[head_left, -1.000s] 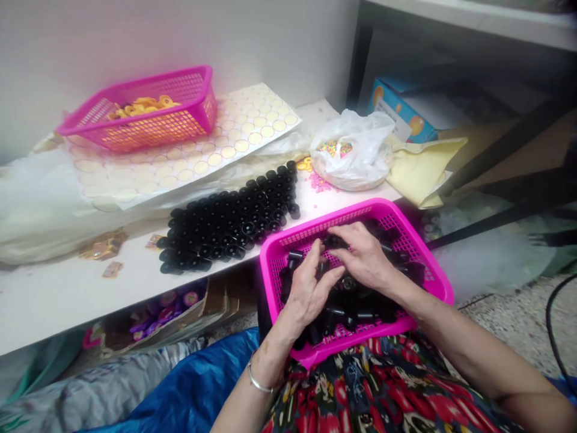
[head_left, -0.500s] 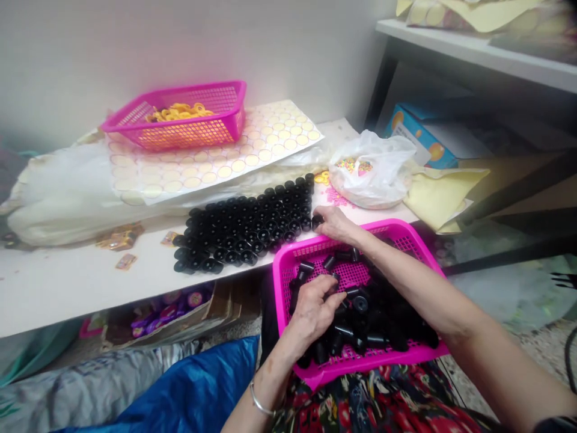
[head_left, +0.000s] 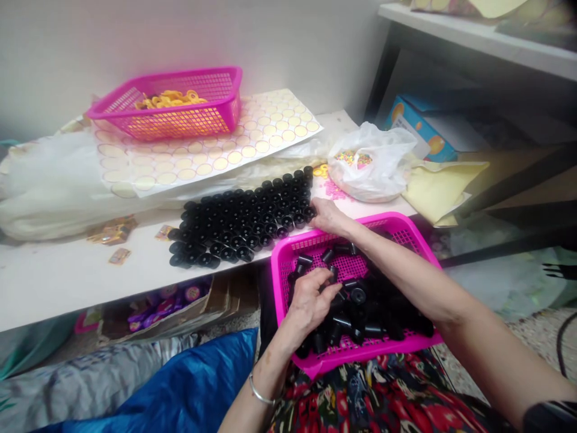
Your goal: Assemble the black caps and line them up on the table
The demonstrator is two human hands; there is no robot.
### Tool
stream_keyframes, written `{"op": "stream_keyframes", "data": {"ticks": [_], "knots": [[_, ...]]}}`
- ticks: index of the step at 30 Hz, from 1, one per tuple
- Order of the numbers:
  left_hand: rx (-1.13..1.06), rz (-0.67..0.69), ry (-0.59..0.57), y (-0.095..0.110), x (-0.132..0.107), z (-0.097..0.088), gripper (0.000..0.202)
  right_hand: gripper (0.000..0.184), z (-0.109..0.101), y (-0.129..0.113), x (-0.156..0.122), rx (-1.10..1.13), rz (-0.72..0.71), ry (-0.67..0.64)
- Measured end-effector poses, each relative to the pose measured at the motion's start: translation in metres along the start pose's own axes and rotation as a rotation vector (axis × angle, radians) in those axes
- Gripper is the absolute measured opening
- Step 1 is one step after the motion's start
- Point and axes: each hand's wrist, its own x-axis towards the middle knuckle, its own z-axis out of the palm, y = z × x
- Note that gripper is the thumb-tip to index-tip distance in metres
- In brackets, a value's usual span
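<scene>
Right fingers point(head_left: 317, 207) — close about a black cylinder point(head_left: 309, 213)

Honestly can't make out a single word or number here. The white label point(head_left: 413, 139) on the blue box point(head_left: 424, 125) is too blurry, the sheet of oval stickers point(head_left: 234, 157) is no clearer, and the green marks point(head_left: 6, 404) on the grey sack point(head_left: 90, 374) aren't readable either.

Right hand point(head_left: 330, 216): since 1.0 s ago, yours has left the pink basket point(head_left: 278, 288) for the right end of the black cap rows point(head_left: 243, 222). Cap point(head_left: 309, 213) at your fingertips: nearer its neighbour than 0.5 s ago. Left hand point(head_left: 311, 294): your fingers, straighter 1.0 s ago, now curled.
</scene>
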Motion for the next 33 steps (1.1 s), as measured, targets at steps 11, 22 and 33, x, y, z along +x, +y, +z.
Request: {"op": "stream_keyframes", "data": {"ticks": [11, 22, 33], "knots": [[0.105, -0.002, -0.022, -0.010, -0.002, 0.002, 0.013, 0.010, -0.035, 0.024, -0.075, 0.199, -0.076, 0.106], [0.369, -0.065, -0.163, -0.004, 0.028, 0.005, 0.013, 0.024, 0.004, 0.045, -0.181, -0.337, 0.075, -0.274], [0.684, 0.260, -0.617, 0.001, 0.066, 0.021, 0.023, 0.020, 0.000, 0.049, -0.192, -0.247, 0.024, -0.178]]}}
